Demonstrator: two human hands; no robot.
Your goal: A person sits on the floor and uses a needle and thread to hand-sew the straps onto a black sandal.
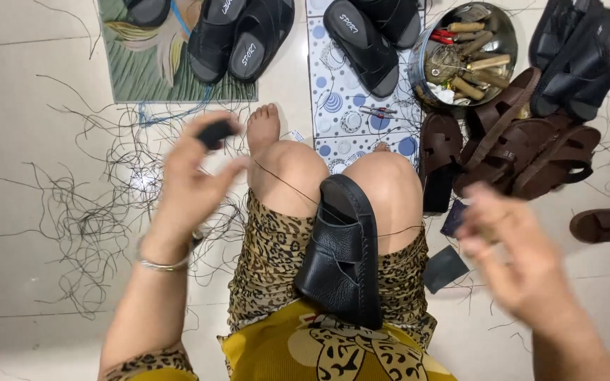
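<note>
A black leather sandal (344, 250) lies sole-side down between my knees, resting on my lap. My left hand (192, 180) is raised to the left of the knees and pinches a small black piece (214, 132) between thumb and fingers. A thin dark thread (284, 182) runs from near that hand across my knee to the sandal and on toward the right. My right hand (513, 247) is blurred at the right, fingers curled; it seems to grip a pale tool handle, which the blur leaves unclear.
Loose black thread scraps (100, 204) litter the tiled floor at left. Black sandals (238, 35) lie on patterned mats at the top. A metal bowl (464, 53) holds wooden-handled tools. Brown sandals (517, 152) are piled at right, and dark leather pieces (445, 268) lie by my right knee.
</note>
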